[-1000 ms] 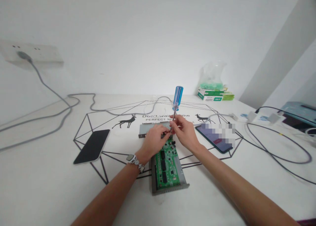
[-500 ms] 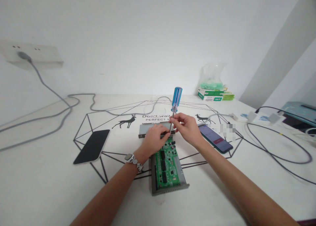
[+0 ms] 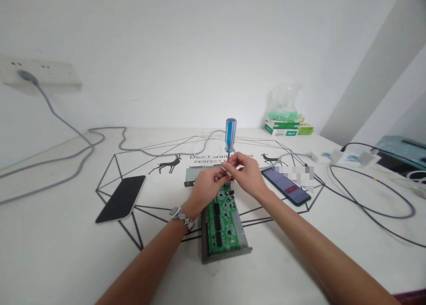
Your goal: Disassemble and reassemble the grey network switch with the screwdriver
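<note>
A green circuit board (image 3: 221, 223) lies in an open grey metal case (image 3: 244, 243) on the white table. Over its far end stands a screwdriver (image 3: 230, 134) with a clear blue handle, nearly upright. My right hand (image 3: 244, 174) pinches the screwdriver's metal shaft just below the handle. My left hand (image 3: 206, 187), with a watch at the wrist, has its fingers closed at the shaft's lower part beside the right hand; what its fingertips hold is too small to make out. A grey case lid (image 3: 191, 176) lies just behind the hands.
A dark phone (image 3: 120, 198) lies face down at the left, a lit phone (image 3: 286, 185) at the right. Grey cables (image 3: 80, 152) run from a wall socket (image 3: 43, 74); black cables (image 3: 376, 203) loop at the right. Green boxes and a plastic bag (image 3: 286, 118) stand at the back.
The screwdriver has swung from a rightward lean to nearly upright and shifted slightly left. Both hands stayed together at its shaft over the board's far end.
</note>
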A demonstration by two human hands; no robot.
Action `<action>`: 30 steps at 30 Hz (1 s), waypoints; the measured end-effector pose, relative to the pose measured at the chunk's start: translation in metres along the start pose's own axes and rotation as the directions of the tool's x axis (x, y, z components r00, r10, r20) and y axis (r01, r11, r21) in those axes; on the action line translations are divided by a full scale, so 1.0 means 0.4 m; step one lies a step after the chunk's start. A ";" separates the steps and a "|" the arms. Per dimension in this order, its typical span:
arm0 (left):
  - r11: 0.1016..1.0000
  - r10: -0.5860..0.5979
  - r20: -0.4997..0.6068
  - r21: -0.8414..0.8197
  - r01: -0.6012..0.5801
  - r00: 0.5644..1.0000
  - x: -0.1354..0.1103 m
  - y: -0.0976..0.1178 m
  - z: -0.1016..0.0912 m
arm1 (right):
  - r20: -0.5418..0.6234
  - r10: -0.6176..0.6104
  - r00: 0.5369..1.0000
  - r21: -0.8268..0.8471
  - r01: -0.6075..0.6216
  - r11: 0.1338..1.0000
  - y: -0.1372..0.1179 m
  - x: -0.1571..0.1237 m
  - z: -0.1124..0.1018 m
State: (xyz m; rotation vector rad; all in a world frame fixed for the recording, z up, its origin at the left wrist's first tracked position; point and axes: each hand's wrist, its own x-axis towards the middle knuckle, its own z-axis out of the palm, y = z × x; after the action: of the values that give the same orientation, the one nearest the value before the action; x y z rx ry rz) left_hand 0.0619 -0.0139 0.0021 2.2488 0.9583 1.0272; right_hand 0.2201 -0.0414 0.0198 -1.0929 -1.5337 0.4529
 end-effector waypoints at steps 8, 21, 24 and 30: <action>1.000 0.024 0.100 -0.009 -0.024 0.995 -0.006 -0.003 -0.010 | 0.154 0.019 0.988 0.151 -0.043 0.988 0.006 0.016 -0.020; 0.999 0.015 -0.006 -0.047 -0.015 1.000 -0.001 -0.012 0.001 | 0.024 0.021 0.999 0.114 -0.024 0.993 0.000 0.012 -0.013; 0.990 -0.005 -0.055 -0.143 -0.003 0.998 0.002 -0.017 0.011 | -0.020 0.011 1.000 0.083 -0.009 0.997 -0.007 0.012 -0.008; 0.962 -0.038 -0.011 -0.273 0.033 0.999 0.006 -0.021 0.023 | -0.098 0.018 0.995 -0.002 -0.018 1.000 -0.011 0.006 0.001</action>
State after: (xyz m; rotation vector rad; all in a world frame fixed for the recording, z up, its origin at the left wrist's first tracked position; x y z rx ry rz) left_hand 0.0670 -0.0080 -0.0078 1.9930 0.8058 1.0913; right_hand 0.2183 -0.0413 0.0246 -1.1162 -1.4399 0.4033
